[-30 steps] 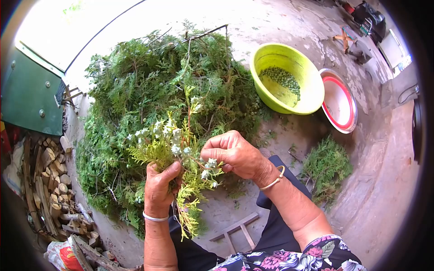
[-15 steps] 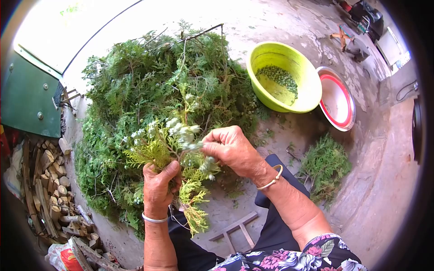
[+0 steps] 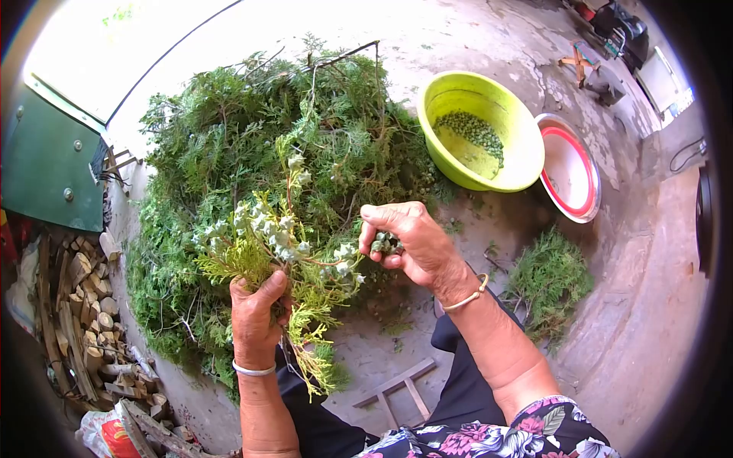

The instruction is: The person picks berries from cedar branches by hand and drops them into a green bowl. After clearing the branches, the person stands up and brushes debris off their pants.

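My left hand [image 3: 259,311] is closed around the stem of a cypress sprig [image 3: 243,258], with yellow-green leaves and clusters of pale blue-green cones [image 3: 276,235]. Some of the sprig hangs below the hand. Just right of it, my right hand [image 3: 416,248] curls its fingers round several picked green cones [image 3: 387,243], which show in the palm. Its thumb and fingertips are close to the sprig's right-hand cones; whether they touch is hard to see. Behind both hands rises a large pile of cut cypress branches [image 3: 206,153].
A lime-green basin [image 3: 523,145] holding small green cones stands at the upper right. Beside it leans a white and red basin [image 3: 592,187]. A small cypress branch [image 3: 550,275] lies on the right floor. Firewood [image 3: 95,320] is stacked at left, near a green panel [image 3: 53,164].
My right hand has drawn slightly right and turned, so the cones in its palm now show. My left hand and the sprig have shifted a little to the left.
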Demonstrator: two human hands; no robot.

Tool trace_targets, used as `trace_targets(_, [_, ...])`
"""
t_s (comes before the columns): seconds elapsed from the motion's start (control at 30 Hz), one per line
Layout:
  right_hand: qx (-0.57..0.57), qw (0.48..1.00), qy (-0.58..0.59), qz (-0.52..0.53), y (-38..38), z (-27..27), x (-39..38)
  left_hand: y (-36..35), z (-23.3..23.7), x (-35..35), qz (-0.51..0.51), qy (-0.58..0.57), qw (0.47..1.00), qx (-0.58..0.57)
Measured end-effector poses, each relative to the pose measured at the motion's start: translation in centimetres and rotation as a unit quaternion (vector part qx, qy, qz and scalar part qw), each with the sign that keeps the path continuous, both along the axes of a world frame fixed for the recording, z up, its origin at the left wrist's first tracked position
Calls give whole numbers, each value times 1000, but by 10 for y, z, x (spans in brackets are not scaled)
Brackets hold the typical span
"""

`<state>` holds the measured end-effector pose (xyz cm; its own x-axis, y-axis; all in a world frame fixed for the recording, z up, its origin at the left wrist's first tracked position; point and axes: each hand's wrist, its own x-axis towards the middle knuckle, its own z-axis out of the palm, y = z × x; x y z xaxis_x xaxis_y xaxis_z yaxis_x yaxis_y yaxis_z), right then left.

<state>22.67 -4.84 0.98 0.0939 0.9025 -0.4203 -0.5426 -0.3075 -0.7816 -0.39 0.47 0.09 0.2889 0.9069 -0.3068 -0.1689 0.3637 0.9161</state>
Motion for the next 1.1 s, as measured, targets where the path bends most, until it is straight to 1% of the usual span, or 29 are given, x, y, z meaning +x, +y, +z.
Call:
trace_targets(0.03, [-28, 999, -35, 17, 1, 2, -1, 0, 0, 0, -2, 2, 1000, 3])
trace_targets(0.07, [-22, 997, -70, 37, 2, -4, -4, 0, 0, 0, -3, 2, 1000, 3])
trace_targets(0.1, [-22, 997, -70, 36, 2, -5, -6, 0, 0, 0, -9, 1, 1000, 1])
trace_targets(0.17, [-4, 990, -100, 99, 2, -5, -9, -1, 1, 1, -15, 1, 1000, -1])
trace_targets(0.2, [-4, 990, -100, 99, 1, -5, -10, -2, 1, 3, -22, 0, 1000, -8])
trace_targets(0.3, [51, 984, -51, 162, 0, -3, -12, -3, 0, 2, -35, 0, 999, -25])
trace_targets(0.33, [66, 978, -28, 198, 1, -9, -11, -3, -1, 2, -41, -3, 999, -24])
trace_targets(0.43, [50, 979, -35, 195, 1, -8, -10, -2, 0, 0, -43, -5, 999, -15])
trace_targets(0.5, [27, 982, -50, 179, 0, -4, -11, -2, 2, 1, -37, -4, 999, -8])
trace_targets(0.57, [33, 989, -9, 144, 0, -5, -12, -3, 2, 3, -23, -5, 1000, -13])
trace_targets(0.6, [32, 989, -10, 144, 0, -3, -14, -4, 2, 3, -18, -4, 1000, -22])
trace_targets(0.67, [5, 996, -19, 90, 1, 3, -15, -2, 1, 1, -18, -2, 1000, -14])
trace_targets(0.7, [4, 996, -19, 90, 2, 2, -14, -1, 0, 0, -18, 1, 1000, -7])
trace_targets(0.77, [13, 994, -96, 51, 2, -4, -11, -1, 2, -2, -25, 12, 1000, -1])
trace_targets(0.8, [34, 993, -110, 31, 3, -7, -10, -1, 3, -2, -31, 22, 999, 5])
trace_targets(0.83, [34, 993, -111, 30, 3, -8, -8, -3, 5, -1, -31, 21, 999, 5])
trace_targets(0.9, [24, 991, -131, -23, 3, -8, -6, -6, 9, 2, -61, 42, 997, -10])
trace_targets(0.93, [27, 990, -131, -52, 3, -10, -7, -7, 7, 3, -59, 43, 997, -24])
trace_targets(0.97, [28, 990, -131, -51, 4, -14, -9, -8, 7, 3, -59, 42, 997, -23])
trace_targets(1.03, [72, 956, -265, -101, 5, -24, -11, -9, 7, 4, -76, 40, 996, -31])
trace_targets(1.07, [83, 940, -314, -108, 4, -26, -8, -10, 10, 7, -70, 38, 996, -48])
trace_targets(1.1, [83, 940, -314, -108, 6, -27, -3, -9, 9, 4, -69, 38, 996, -48])
